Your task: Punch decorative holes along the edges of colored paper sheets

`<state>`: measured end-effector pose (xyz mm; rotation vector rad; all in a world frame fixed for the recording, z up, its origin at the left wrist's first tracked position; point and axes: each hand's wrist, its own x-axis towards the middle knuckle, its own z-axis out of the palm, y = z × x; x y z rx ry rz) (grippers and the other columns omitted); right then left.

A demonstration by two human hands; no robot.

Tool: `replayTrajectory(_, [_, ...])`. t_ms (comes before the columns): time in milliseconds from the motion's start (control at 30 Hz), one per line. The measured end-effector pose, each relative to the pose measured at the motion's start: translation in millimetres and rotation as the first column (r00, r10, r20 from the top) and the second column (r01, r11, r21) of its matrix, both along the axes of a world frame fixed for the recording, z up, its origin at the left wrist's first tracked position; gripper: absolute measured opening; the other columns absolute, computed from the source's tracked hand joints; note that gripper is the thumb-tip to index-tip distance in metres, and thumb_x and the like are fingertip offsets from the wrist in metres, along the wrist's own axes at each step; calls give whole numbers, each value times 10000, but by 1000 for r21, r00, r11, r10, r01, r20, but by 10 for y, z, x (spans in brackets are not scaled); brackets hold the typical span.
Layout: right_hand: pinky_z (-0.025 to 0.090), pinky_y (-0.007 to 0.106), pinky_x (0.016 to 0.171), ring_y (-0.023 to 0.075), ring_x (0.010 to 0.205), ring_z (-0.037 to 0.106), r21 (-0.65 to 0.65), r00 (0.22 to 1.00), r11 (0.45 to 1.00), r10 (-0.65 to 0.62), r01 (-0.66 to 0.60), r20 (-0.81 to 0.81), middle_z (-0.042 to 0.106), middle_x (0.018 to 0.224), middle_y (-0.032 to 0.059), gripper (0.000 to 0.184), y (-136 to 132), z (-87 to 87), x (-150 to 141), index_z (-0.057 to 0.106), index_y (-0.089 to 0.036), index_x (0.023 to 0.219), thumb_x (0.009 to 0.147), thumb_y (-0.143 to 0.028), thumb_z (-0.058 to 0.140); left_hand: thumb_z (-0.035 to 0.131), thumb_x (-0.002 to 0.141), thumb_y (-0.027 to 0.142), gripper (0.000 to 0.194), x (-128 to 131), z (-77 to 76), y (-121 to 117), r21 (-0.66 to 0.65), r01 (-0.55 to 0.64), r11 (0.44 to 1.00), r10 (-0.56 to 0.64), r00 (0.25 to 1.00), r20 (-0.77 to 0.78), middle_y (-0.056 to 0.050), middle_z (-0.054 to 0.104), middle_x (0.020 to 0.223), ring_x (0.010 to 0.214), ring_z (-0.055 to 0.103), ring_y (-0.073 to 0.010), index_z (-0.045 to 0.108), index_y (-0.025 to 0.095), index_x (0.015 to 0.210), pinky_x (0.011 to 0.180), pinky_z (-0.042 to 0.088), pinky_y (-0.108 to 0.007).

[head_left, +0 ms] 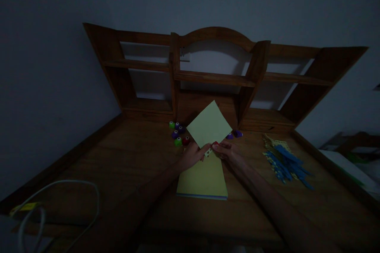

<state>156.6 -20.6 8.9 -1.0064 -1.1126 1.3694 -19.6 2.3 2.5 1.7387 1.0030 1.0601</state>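
A yellow sheet of paper (209,124), turned like a diamond, is held up above the desk. My left hand (191,156) is closed on its lower edge, thumb toward the corner. My right hand (228,151) is closed around a small red paper punch (215,143) at the sheet's lower right edge. The corner between my hands carries a row of small cut-out marks. Beneath both hands lies a stack of paper (203,180), yellow on top with blue edges below. My fingers partly hide the punch.
Several green, purple and red punches (178,141) stand left of the sheet; purple ones (237,133) lie right. Blue and yellow cut paper strips (286,162) are heaped at the right. A wooden shelf unit (215,78) rises behind. A white cable (96,189) loops at the left.
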Motion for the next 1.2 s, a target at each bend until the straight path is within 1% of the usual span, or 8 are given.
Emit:
replayTrajectory(267, [356, 233, 492, 89, 529, 511, -1, 998, 998, 59, -59, 22, 659, 746, -7, 325, -10, -10, -10, 660, -200, 861, 590, -275, 822, 468, 860, 494, 384, -19, -45, 78, 30, -64, 998, 63, 998, 14, -12, 581, 559, 443, 537, -114, 590, 134, 806, 429, 389, -195])
replayTrajectory(467, [427, 243, 558, 120, 619, 584, 2, 992, 994, 108, -108, 70, 683, 784, 22, 338, -23, -10, -21, 674, -187, 908, 613, -289, 805, 477, 852, 503, 399, -21, -66, 129, 45, -143, 989, 141, 989, 36, -7, 552, 507, 439, 535, -124, 565, 148, 692, 422, 381, -201])
replayTrajectory(667, [437, 244, 563, 122, 638, 588, 38, 993, 995, 86, -90, 80, 689, 826, 26, 321, -3, -25, -1, 677, -198, 929, 645, -304, 780, 560, 805, 478, 325, -3, 8, 138, -1, -191, 982, 189, 968, 164, 8, 574, 521, 422, 527, -122, 575, 159, 744, 421, 399, -209])
replayTrajectory(767, [448, 254, 583, 132, 667, 599, 65, 989, 994, 84, -93, 122, 692, 873, 37, 343, 6, -10, -7, 663, -199, 955, 656, -331, 766, 571, 799, 463, 332, -21, 6, 151, -10, -235, 972, 233, 959, 162, 16, 546, 459, 418, 525, -122, 581, 158, 668, 464, 418, -215])
replayTrajectory(900, [467, 293, 600, 163, 672, 611, 158, 972, 987, -54, 18, 231, 688, 863, 46, 387, 63, -27, 17, 636, -193, 945, 645, -410, 750, 575, 791, 469, 417, -52, -37, 183, -35, -278, 960, 281, 955, 93, -15, 558, 448, 456, 558, -134, 553, 158, 514, 498, 421, -218])
replayTrajectory(1000, [476, 326, 692, 189, 754, 616, 347, 852, 933, -253, 91, 458, 680, 899, 62, 340, 128, -49, 150, 644, -187, 955, 715, -427, 674, 596, 777, 467, 368, -49, -50, 201, -63, -276, 959, 282, 950, 136, -8, 561, 459, 430, 540, -130, 583, 149, 591, 461, 412, -218])
replayTrajectory(1100, [459, 320, 709, 194, 766, 603, 480, 578, 869, -455, 122, 677, 665, 922, 81, 310, 173, -53, 346, 659, -178, 970, 762, -405, 616, 619, 767, 453, 315, -39, -30, 201, -59, -242, 969, 249, 941, 229, -5, 609, 543, 415, 522, -114, 604, 138, 775, 435, 416, -212])
replayTrajectory(1200, [442, 292, 681, 184, 729, 595, 522, 330, 846, -527, 112, 783, 650, 922, 98, 286, 200, -61, 487, 674, -166, 930, 786, -393, 576, 601, 774, 484, 360, -45, -5, 197, -76, -216, 973, 229, 943, 244, -31, 644, 612, 406, 519, -105, 604, 124, 788, 404, 404, -207])
